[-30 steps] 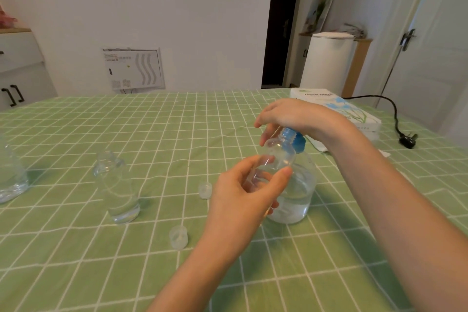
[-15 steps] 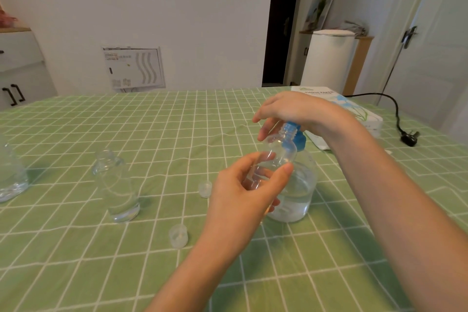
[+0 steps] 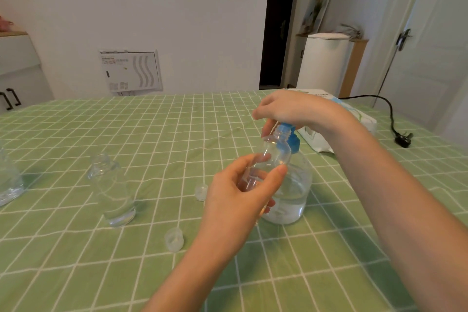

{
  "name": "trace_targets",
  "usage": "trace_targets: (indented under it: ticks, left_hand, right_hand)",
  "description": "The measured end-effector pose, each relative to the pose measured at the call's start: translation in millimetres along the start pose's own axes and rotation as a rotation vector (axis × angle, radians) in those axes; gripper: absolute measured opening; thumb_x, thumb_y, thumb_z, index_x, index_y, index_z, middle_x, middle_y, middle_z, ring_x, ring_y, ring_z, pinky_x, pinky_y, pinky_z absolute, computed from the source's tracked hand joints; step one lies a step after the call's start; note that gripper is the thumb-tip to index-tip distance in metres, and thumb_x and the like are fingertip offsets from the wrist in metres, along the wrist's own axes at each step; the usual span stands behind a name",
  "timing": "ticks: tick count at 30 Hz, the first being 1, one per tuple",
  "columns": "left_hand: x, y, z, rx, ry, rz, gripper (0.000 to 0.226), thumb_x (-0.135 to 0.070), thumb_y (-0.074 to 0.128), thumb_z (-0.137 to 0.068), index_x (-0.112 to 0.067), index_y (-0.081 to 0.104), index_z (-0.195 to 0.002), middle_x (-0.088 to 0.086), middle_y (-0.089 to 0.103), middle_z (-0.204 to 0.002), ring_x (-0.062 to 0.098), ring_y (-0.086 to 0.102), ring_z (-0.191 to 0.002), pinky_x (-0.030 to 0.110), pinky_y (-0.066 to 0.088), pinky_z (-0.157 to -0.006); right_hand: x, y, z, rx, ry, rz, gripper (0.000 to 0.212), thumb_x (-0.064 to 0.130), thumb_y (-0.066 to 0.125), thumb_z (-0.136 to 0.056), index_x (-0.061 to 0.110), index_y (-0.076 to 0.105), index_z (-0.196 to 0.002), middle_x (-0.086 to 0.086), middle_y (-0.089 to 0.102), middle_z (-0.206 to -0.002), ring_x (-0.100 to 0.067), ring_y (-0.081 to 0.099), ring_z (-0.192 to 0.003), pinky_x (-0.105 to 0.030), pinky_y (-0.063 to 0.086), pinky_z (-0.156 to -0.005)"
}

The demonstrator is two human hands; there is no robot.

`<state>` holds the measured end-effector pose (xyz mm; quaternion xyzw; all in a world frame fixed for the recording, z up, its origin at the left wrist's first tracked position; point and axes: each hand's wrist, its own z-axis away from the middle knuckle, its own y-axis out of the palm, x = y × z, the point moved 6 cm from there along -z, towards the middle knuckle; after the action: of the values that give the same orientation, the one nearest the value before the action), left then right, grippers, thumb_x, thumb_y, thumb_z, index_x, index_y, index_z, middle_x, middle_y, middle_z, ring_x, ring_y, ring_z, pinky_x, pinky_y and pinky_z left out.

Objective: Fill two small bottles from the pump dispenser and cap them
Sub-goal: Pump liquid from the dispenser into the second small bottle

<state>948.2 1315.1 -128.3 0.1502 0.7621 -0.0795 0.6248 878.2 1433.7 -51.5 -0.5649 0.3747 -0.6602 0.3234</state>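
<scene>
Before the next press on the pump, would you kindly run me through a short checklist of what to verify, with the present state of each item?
1. Small bottle firmly held by the left hand: ok, fingers wrap its lower body.
2. Bottle uncapped: ok, its threaded mouth is bare.
3. Mouth lined up under the spout of the blue pump: cannot tell, the right hand hides the spout.
4. Right hand on the pump head: ok, it rests on top.
5. Dispenser has liquid: ok, clear liquid fills its lower part.
6. Caps within reach: ok, two caps lie on the tablecloth.
</scene>
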Motion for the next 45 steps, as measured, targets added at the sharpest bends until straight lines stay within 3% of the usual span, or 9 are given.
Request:
trace_targets:
  ticks: [8,16,19,24,32,36,40,45]
  left_hand:
    - [-1,0,1,-0.001,0.005,-0.004,0.026,-0.035,0.071,-0.072,-0.03,0.067,-0.097,0.006,0.071,-0.082,0.006,0.061,-0.052,0.012,0.043,-0.045]
    - [2,0,1,0.006,-0.004,-0.012,0.015,-0.029,0.071,-0.076,-0.034,0.066,-0.089,0.003,0.071,-0.076,0.005,0.059,-0.049,0.013,0.043,-0.044]
    - [1,0,1,-0.002,-0.008,-0.004,0.018,-0.03,0.071,-0.075,-0.032,0.066,-0.092,0.004,0.071,-0.077,0.005,0.059,-0.049,0.013,0.043,-0.044]
    - [-2,0,0,-0.004,0.003,0.01,0.024,-0.029,0.071,-0.075,-0.027,0.066,-0.098,0.005,0.07,-0.076,0.006,0.059,-0.049,0.012,0.042,-0.043]
    - [-2,0,1,0.001,0.002,-0.009,0.022,-0.032,0.071,-0.075,-0.03,0.066,-0.097,0.007,0.071,-0.083,0.009,0.061,-0.052,0.013,0.043,-0.044]
    - [0,0,1,0.009,0.005,0.006,0.013,-0.028,0.071,-0.075,-0.032,0.067,-0.087,0.003,0.069,-0.071,0.007,0.058,-0.05,0.013,0.042,-0.044]
    - [1,0,1,0.014,0.001,-0.004,0.014,-0.03,0.071,-0.075,-0.033,0.067,-0.088,-0.001,0.07,-0.069,0.004,0.058,-0.048,0.012,0.042,-0.044]
    - [1,-2,0,0.0,0.003,-0.007,0.018,-0.031,0.071,-0.075,-0.032,0.066,-0.093,0.005,0.07,-0.076,0.006,0.058,-0.049,0.013,0.042,-0.044]
  right_hand:
    - [-2,5,-2,0.029,-0.009,-0.065,0.022,0.024,0.049,-0.096,0.014,0.063,-0.111,-0.013,0.066,-0.116,-0.032,0.061,-0.11,-0.042,0.048,-0.09]
    - [-7,12,-2,0.023,0.002,-0.135,0.03,0.021,0.05,-0.096,0.011,0.063,-0.121,-0.013,0.061,-0.125,-0.033,0.059,-0.113,-0.034,0.044,-0.082]
    - [-5,9,-2,-0.002,-0.029,-0.101,0.031,0.019,0.044,-0.099,0.011,0.062,-0.123,-0.011,0.061,-0.127,-0.03,0.057,-0.116,-0.035,0.044,-0.089]
    - [-1,1,-2,-0.031,-0.034,-0.076,0.037,0.024,0.049,-0.095,0.0,0.058,-0.123,-0.022,0.065,-0.118,-0.037,0.059,-0.113,-0.047,0.045,-0.098]
    - [-4,7,0,0.036,0.015,-0.135,0.028,0.023,0.05,-0.094,0.013,0.062,-0.118,-0.011,0.067,-0.112,-0.031,0.062,-0.108,-0.046,0.047,-0.097]
    - [-7,13,1,0.057,0.014,-0.173,0.027,0.02,0.048,-0.095,0.013,0.063,-0.116,-0.009,0.072,-0.101,-0.027,0.063,-0.094,-0.036,0.048,-0.083]
    - [-9,15,2,0.058,0.013,-0.199,0.026,0.019,0.046,-0.096,0.014,0.063,-0.116,-0.008,0.072,-0.098,-0.023,0.063,-0.085,-0.029,0.045,-0.066]
    - [-5,8,-2,0.009,-0.007,-0.109,0.03,0.024,0.046,-0.096,0.012,0.061,-0.119,-0.011,0.067,-0.114,-0.031,0.061,-0.109,-0.04,0.047,-0.092]
